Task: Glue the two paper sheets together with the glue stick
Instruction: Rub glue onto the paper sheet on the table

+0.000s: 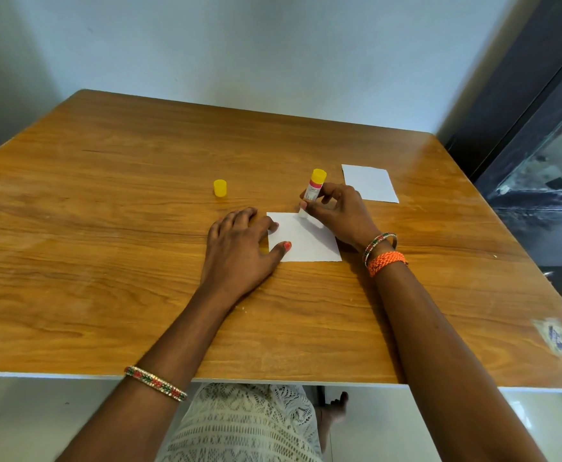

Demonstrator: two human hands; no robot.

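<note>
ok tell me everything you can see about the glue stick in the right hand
The white-bodied glue stick has a pink label band and a yellow twist base pointing up. It is uncapped; its yellow plastic cap stands apart on the wooden table. Tilted slightly, its tip meets the near white paper sheet's far edge. The right hand pinches it.

Single head-worn wide-angle view, looking forward and steeply down from close above the near edge of a wooden table (113, 181) toward the wall (239, 45) behind it.
</note>
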